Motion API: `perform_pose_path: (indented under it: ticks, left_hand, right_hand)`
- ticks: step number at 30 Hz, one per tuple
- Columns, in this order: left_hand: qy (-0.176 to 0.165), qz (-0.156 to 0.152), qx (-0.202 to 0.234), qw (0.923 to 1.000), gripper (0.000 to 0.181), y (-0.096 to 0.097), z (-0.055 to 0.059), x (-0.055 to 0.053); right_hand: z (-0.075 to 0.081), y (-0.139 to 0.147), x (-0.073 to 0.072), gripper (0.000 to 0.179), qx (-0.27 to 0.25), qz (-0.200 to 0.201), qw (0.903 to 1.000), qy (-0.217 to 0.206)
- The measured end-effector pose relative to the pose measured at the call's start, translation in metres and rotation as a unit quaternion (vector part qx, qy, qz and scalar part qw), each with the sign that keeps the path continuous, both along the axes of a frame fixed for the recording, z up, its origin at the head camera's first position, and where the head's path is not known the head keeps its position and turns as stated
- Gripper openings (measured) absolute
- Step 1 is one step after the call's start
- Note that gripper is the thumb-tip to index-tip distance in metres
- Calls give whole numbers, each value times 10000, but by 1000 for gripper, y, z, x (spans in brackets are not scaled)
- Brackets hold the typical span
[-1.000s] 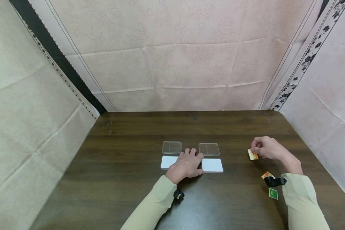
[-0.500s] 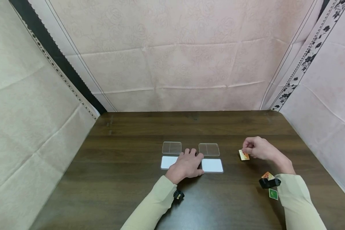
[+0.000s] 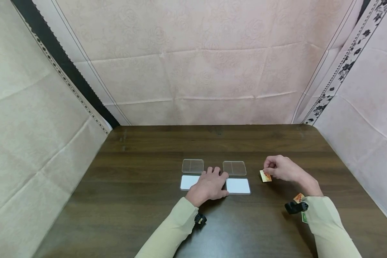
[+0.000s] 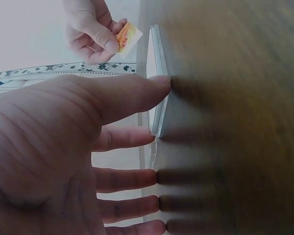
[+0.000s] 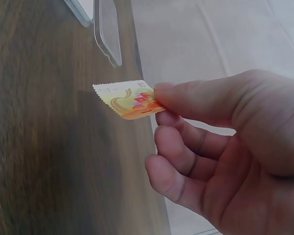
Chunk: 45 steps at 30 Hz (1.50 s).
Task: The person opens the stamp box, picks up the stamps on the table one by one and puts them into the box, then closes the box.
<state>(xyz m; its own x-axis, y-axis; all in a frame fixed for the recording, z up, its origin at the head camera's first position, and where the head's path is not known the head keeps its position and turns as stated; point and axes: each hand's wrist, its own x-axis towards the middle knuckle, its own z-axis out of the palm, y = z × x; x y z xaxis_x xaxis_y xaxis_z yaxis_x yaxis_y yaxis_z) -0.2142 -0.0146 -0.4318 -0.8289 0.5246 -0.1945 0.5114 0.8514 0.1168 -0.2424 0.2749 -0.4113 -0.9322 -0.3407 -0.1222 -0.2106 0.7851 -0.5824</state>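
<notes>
Thumb and forefinger of my right hand [image 3: 283, 168] pinch a postage stamp [image 5: 129, 100] by one edge, above the table. It has perforated edges and an orange and yellow picture. My left hand [image 3: 209, 183] is spread between two flat, white-filled cases, its fingers straight. In the left wrist view its thumb and forefinger touch the right-hand white case [image 4: 159, 105], and the other fingertips reach down to the wood. The left-hand white case [image 3: 187, 182] is partly covered by this hand. Behind them lie two clear lids, one left [image 3: 192, 166] and one right [image 3: 234, 168].
Near the right forearm lie another orange stamp [image 3: 298, 197] and a green stamp [image 3: 304, 218], both partly hidden by the sleeve and wrist camera. Pale cloth [image 3: 209, 71] hangs behind and on both sides of the dark wooden table [image 3: 132, 200].
My right hand has moved left with the stamp, toward the right-hand white case. The forearm now covers more of the two stamps beside it. The left hand has stayed in place.
</notes>
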Motion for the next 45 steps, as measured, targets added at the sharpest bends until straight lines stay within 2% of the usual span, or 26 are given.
perform_pose_path:
  ticks: [18,33,45]
  left_hand:
    - [22,1,49,10000,53,-1,2,1]
    - [29,48,-48,10000,53,0,0,1]
    - [27,68,-110,9999,56,2,0,-1]
  right_hand:
    - [-5,-23,1,7,-135,184,9997,72]
    - [-9,-39,4,5,-480,366,9978,-261]
    - [-17,-52,4,6,-834,866,9924,-265]
